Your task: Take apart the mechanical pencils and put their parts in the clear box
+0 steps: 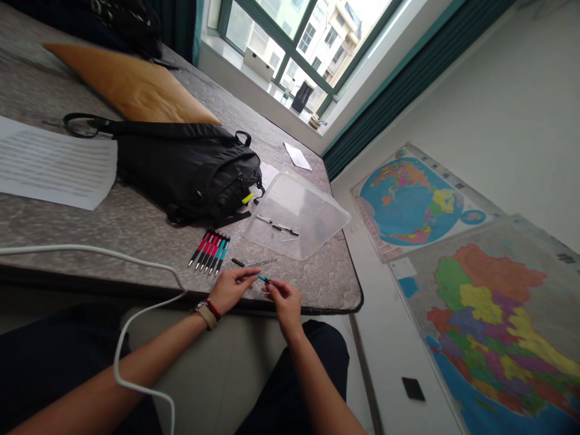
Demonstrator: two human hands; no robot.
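My left hand (232,289) and my right hand (284,301) both pinch one teal and black pen (252,271) over the near edge of the grey mattress (136,217). The left fingers grip its middle, the right fingers its teal end. Just left of it, several red and teal pens (209,251) lie side by side in a row. A clear plastic box (296,214) beyond my hands holds a few loose pen parts (277,227).
A black backpack (185,169) lies behind the pens, with an orange pillow (131,87) and printed sheets (49,163) further left. A white cable (122,338) loops over my lap. Maps (489,302) cover the floor at right.
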